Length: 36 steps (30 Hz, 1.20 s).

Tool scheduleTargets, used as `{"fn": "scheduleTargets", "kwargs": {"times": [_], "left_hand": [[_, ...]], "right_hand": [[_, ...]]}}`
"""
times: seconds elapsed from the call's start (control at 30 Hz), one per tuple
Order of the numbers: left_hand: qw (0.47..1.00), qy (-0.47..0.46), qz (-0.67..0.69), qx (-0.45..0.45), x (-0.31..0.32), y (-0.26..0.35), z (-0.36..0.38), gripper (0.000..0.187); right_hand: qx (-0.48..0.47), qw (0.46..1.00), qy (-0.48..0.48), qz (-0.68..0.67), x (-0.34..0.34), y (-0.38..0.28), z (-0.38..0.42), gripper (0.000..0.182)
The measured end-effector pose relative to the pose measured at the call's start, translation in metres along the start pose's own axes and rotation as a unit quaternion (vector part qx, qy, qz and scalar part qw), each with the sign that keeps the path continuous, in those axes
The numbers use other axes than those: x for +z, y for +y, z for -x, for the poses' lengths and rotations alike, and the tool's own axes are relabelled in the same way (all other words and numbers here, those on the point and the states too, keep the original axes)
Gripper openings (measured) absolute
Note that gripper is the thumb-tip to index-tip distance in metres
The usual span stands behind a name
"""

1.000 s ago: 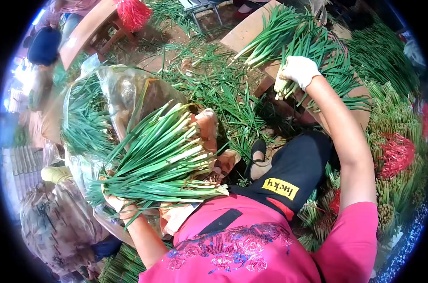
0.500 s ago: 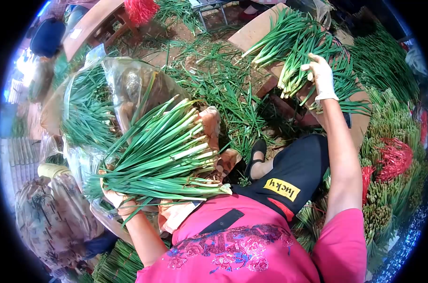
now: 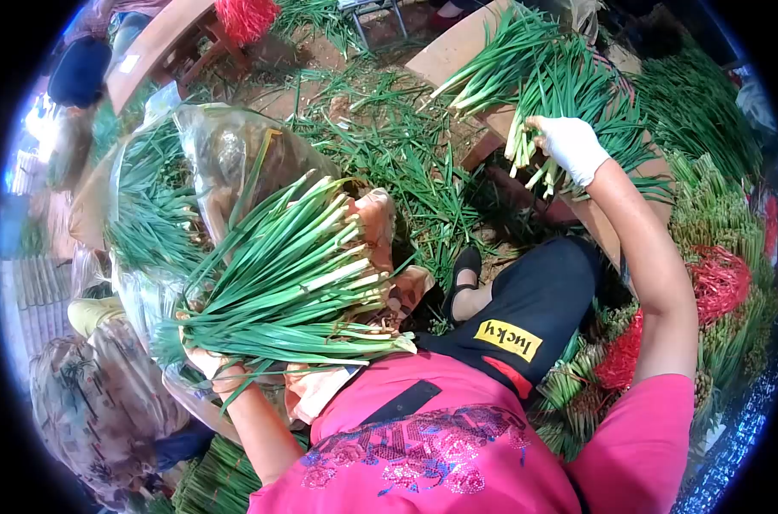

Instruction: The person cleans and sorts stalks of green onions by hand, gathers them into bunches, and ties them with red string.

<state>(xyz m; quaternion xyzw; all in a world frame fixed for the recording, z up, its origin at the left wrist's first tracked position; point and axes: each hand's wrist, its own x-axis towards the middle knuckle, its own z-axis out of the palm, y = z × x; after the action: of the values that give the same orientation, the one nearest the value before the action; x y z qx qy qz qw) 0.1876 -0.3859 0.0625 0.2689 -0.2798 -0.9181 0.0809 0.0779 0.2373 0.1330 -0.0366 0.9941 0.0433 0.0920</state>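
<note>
The right hand [image 3: 571,146], in a white glove, has closed again on a small clutch of green onions [image 3: 530,154] at the near edge of the wooden desk [image 3: 445,56] far right — half a second ago its fingers were spread above the stalks, and a second ago it was gripping there too, so it looks like a re-grip to gather a fresh handful from the loose pile [image 3: 543,77] lying on that desk. The white ends hang down from the grip, pointing near and left. The left hand [image 3: 207,367] has hardly moved: it keeps its grip wrapped under a large bundle of green onions [image 3: 295,283] held across the lap at near left, leaves fanning far left, cut ends toward the body (the fingers are mostly hidden by the stalks). Behind the bundle stands a clear plastic bag [image 3: 226,154] stuffed with more greens. Trimmings litter the ground between, and tied bunches with red bands [image 3: 723,278] are stacked at the right.
</note>
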Motion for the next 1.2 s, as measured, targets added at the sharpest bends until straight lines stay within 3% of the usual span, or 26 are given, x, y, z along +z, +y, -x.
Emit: {"fn": "scheduleTargets", "kwargs": {"times": [0.07, 0.2, 0.3, 0.33, 0.37, 0.43, 0.47, 0.5, 0.57, 0.63, 0.67, 0.7, 0.77, 0.83, 0.87, 0.9, 0.93, 0.97, 1.03, 1.07, 1.1, 1.13, 1.17, 1.2], "left_hand": [[1.000, -0.005, 0.003, 0.012, -0.005, -0.001, -0.002, 0.031], [0.999, 0.001, -0.025, 0.026, 0.009, -0.005, 0.001, 0.030], [0.998, -0.002, -0.040, 0.045, 0.005, -0.005, 0.002, 0.030], [0.999, -0.003, -0.016, 0.034, 0.004, -0.004, 0.002, 0.030], [1.000, -0.005, 0.008, 0.023, 0.004, -0.003, 0.002, 0.030], [1.000, -0.018, 0.023, 0.011, 0.005, -0.002, 0.004, 0.030], [0.999, -0.030, 0.015, 0.011, 0.005, -0.002, 0.006, 0.030], [0.999, -0.042, 0.007, 0.010, 0.005, -0.002, 0.008, 0.030], [0.998, -0.037, 0.043, 0.015, -0.006, 0.000, 0.002, 0.031], [0.997, -0.048, 0.054, 0.002, -0.005, 0.000, 0.003, 0.031], [0.997, -0.060, 0.047, -0.011, 0.000, -0.001, 0.007, 0.032], [0.996, -0.071, 0.039, -0.022, 0.003, 0.000, 0.009, 0.032], [0.995, -0.068, 0.072, -0.028, -0.007, 0.003, 0.002, 0.033], [0.991, -0.088, 0.095, -0.041, -0.012, 0.006, 0.000, 0.033], [0.987, -0.109, 0.103, -0.052, -0.013, 0.006, 0.001, 0.034], [0.983, -0.129, 0.110, -0.065, -0.015, 0.006, 0.002, 0.034], [0.991, -0.093, 0.091, -0.021, -0.026, 0.008, -0.006, 0.037], [0.997, -0.018, 0.067, 0.015, -0.049, 0.013, -0.022, 0.034], [0.998, -0.053, -0.003, -0.014, -0.021, 0.008, -0.003, 0.034], [0.996, -0.064, 0.051, -0.024, -0.027, 0.011, -0.007, 0.033], [0.987, -0.107, 0.107, -0.046, -0.033, 0.013, -0.010, 0.033], [0.995, -0.069, 0.062, -0.019, -0.033, 0.013, -0.011, 0.034], [0.999, -0.032, 0.017, 0.007, -0.034, 0.013, -0.013, 0.034], [0.996, -0.078, 0.034, -0.018, -0.041, 0.015, -0.016, 0.036]], "right_hand": [[0.018, 0.997, 0.022, -0.068, -0.008, -0.011, 0.000, 0.029], [-0.113, 0.988, 0.103, -0.004, 0.021, -0.003, -0.018, 0.020], [-0.127, 0.987, 0.047, 0.084, 0.019, -0.002, -0.022, 0.013], [-0.177, 0.974, 0.126, 0.063, 0.023, 0.004, -0.020, 0.011], [-0.166, 0.980, 0.106, 0.043, 0.019, 0.008, -0.021, 0.010], [-0.125, 0.975, 0.172, -0.069, 0.012, 0.013, -0.019, 0.009], [-0.104, 0.957, 0.252, -0.101, 0.008, 0.017, -0.022, 0.009], [0.003, 0.972, 0.204, -0.116, -0.002, 0.022, -0.021, 0.013], [0.062, 0.931, 0.274, -0.232, -0.010, 0.039, -0.027, 0.017], [0.053, 0.889, 0.398, -0.223, -0.018, 0.055, -0.036, 0.019], [0.105, 0.875, 0.378, -0.285, -0.027, 0.059, -0.038, 0.019], [0.056, 0.826, 0.366, -0.425, -0.035, 0.069, -0.039, 0.019], [0.054, 0.723, 0.443, -0.527, -0.063, 0.052, -0.036, 0.017], [0.041, 0.743, 0.449, -0.496, -0.088, 0.073, -0.034, 0.021], [0.045, 0.724, 0.455, -0.517, -0.118, 0.047, -0.020, 0.022], [-0.022, 0.745, 0.433, -0.508, -0.120, 0.104, -0.027, 0.027], [0.017, 0.664, 0.487, -0.568, -0.159, 0.049, -0.012, 0.014], [-0.050, 0.679, 0.464, -0.567, -0.184, 0.012, 0.014, 0.014], [-0.127, 0.711, 0.459, -0.517, -0.203, -0.030, 0.037, 0.016], [-0.137, 0.727, 0.481, -0.471, -0.202, -0.042, 0.032, 0.018], [-0.098, 0.826, 0.371, -0.412, -0.181, -0.047, 0.032, 0.021], [-0.074, 0.918, 0.244, -0.305, -0.160, -0.052, 0.032, 0.025], [-0.080, 0.971, 0.123, -0.188, -0.138, -0.057, 0.031, 0.030], [-0.044, 0.988, 0.052, -0.139, -0.136, -0.054, 0.042, 0.030]]}}
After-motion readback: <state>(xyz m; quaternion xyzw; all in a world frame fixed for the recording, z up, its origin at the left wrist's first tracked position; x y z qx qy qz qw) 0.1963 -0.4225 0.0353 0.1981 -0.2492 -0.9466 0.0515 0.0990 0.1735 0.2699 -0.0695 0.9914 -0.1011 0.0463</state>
